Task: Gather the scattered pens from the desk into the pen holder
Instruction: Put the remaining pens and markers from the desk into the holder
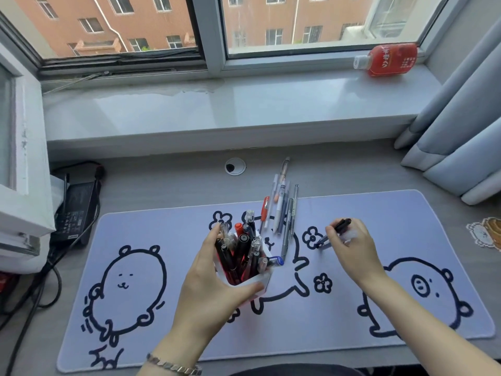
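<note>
A white pen holder stands on the desk mat, crammed with several dark, red and clear pens. My left hand wraps around its left side and front and holds it. My right hand, to the right of the holder, grips a dark pen just above the mat, its tip pointing down-left. Several loose pens lie in a bunch behind the holder, across the mat's far edge, among them a red one and a grey one.
The pale purple desk mat with cartoon drawings covers most of the grey desk. A cable grommet sits behind it. A black power adapter and cables lie at left. On the windowsill lies a red bottle. Curtains hang at right.
</note>
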A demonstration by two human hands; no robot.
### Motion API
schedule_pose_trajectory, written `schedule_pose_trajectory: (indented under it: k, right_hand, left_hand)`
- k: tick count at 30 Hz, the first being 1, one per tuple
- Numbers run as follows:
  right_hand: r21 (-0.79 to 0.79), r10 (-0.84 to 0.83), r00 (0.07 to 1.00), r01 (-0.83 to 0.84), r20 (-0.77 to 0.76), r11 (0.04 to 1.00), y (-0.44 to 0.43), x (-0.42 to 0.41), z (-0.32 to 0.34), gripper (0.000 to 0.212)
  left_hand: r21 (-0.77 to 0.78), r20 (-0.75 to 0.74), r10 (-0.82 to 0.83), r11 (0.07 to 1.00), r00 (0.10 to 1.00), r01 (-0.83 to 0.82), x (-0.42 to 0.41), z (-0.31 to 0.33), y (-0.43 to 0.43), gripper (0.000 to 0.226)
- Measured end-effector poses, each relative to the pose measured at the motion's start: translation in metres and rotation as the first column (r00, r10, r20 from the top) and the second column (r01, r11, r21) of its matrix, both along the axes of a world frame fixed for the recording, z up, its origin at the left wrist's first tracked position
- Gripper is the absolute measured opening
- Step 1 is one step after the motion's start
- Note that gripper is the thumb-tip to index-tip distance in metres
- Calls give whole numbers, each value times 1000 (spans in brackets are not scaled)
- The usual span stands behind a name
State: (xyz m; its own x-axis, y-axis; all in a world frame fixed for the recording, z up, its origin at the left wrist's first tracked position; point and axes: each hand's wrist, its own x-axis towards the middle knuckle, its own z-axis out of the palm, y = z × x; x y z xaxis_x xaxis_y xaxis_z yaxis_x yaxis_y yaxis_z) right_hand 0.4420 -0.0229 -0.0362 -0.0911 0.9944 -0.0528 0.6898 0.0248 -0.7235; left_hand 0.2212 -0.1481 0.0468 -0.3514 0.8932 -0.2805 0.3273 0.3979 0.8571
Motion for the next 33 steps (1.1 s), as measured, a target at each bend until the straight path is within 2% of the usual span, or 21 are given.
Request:
schedule_pose_trajectory:
  k: [3, 6, 9, 11, 13, 15, 17, 20, 22, 24, 25, 28, 29, 30, 32, 33]
  right_hand:
    - [-85, -43, 998, 39, -51, 996, 1, 0, 25, 32]
    - [-89, -73, 957, 50, -281, 995, -5, -12, 76, 29]
    - [-49, 40, 841, -79, -539, 996, -25, -26, 132, 20]
    - [-22, 146, 782, -200, -606, 980, -38, -38, 151, 19]
    - [-26, 240, 804, -301, -545, 953, -45, -50, 146, 16]
    - [5, 341, 878, -360, -336, 933, -50, -63, 128, 7]
    - [56, 387, 901, -384, -195, 922, -54, -71, 113, 10]
    - [170, 334, 903, -296, -269, 940, -52, -73, 107, 16]
    - [336, 345, 915, -264, -208, 904, -50, -70, 100, 15]
    - [401, 440, 894, -373, -86, 837, -53, -71, 89, 19]
    - [392, 491, 871, -453, 3, 801, -57, -72, 81, 27]
    - [275, 608, 735, -677, 300, 683, -71, -71, 64, 54]
    - [234, 647, 692, -719, 319, 654, -72, -70, 62, 60]
    - [198, 702, 663, -748, 258, 634, -71, -69, 62, 63]
    - [124, 735, 676, -726, -50, 677, -58, -68, 66, 56]
    - [129, 659, 729, -647, -185, 752, -47, -68, 65, 49]
  left_hand:
    - [2, 4, -9, 1000, 1000, 9, 0, -1, 0, 102]
    - [-5, -1, -20, 1000, 1000, 20, -1, -4, 0, 103]
    - [-13, -24, -15, 1000, 1000, 15, -2, -5, 1, 103]
    - [-9, -61, -29, 1000, 998, 28, 0, -6, 2, 104]
    - [0, -115, -59, 998, 992, 59, 3, -6, 3, 104]
    - [10, -181, -96, 995, 979, 99, 9, -4, 5, 103]
    - [12, -238, -132, 990, 962, 139, 14, -2, 7, 100]
    - [-6, -221, -126, 992, 967, 128, 17, -2, 8, 100]
    - [-27, -172, -118, 993, 978, 115, 18, -3, 7, 102]
    - [-36, -150, -120, 993, 981, 115, 19, -3, 6, 103]
    - [-27, -148, -127, 992, 981, 125, 19, -3, 5, 103]
    - [-17, -166, -159, 987, 973, 158, 16, -5, 3, 98]
    - [-23, -166, -159, 987, 973, 158, 15, -6, 3, 97]
    - [-33, -157, -153, 988, 976, 150, 13, -7, 2, 98]
    - [-49, -124, -116, 993, 985, 110, 9, -10, 1, 101]
    - [-56, -112, -91, 995, 990, 85, 8, -11, 1, 101]
